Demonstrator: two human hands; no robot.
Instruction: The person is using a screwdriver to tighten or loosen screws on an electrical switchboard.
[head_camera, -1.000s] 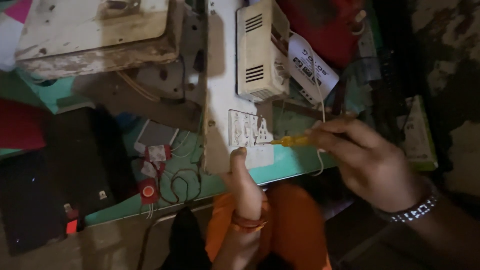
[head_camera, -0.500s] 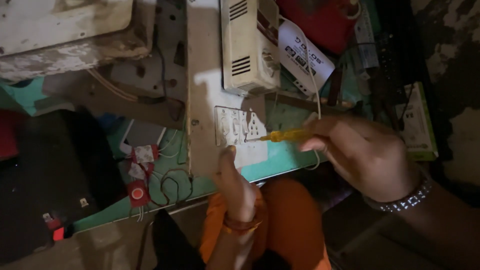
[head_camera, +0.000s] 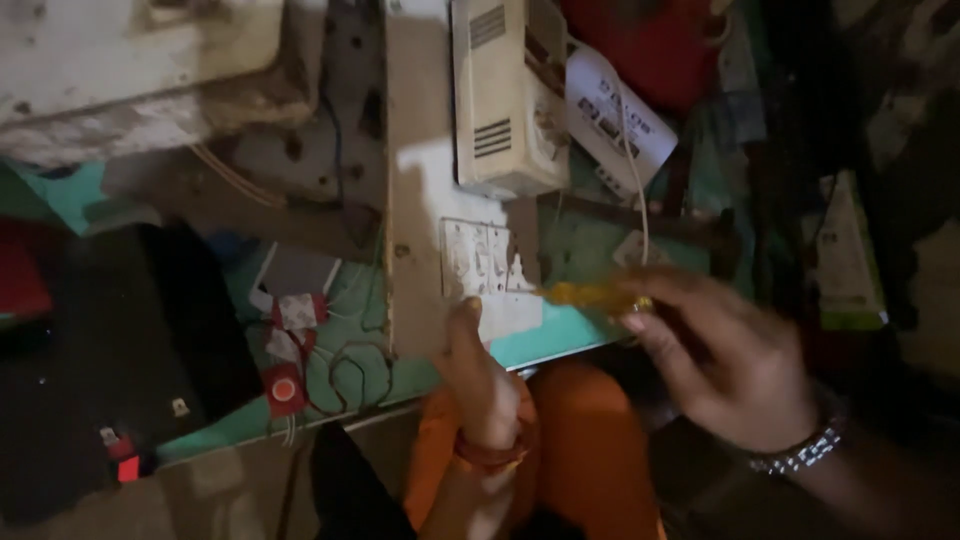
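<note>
My right hand (head_camera: 725, 358) grips a yellow-handled screwdriver (head_camera: 590, 294) whose tip points left at a white switch plate (head_camera: 485, 270) on a pale board (head_camera: 420, 210). My left hand (head_camera: 480, 375) reaches up from below and presses its fingertips on the lower edge of that switch plate. A cream box with vent slots (head_camera: 505, 95) is fixed to the board just above the plate. A metal bracelet (head_camera: 800, 452) circles my right wrist, and an orange-red band (head_camera: 488, 455) my left.
Red and white wires with small white connectors and a red round part (head_camera: 285, 385) lie on the turquoise surface (head_camera: 540, 345) left of the board. A dark case (head_camera: 110, 360) sits at far left. A white printed label (head_camera: 620, 115) and a green-white packet (head_camera: 845, 260) are at right.
The view has shifted, so the board and box sit higher and more to the left. My right hand with the screwdriver moved slightly down and blurs with motion. The left hand stays at the plate.
</note>
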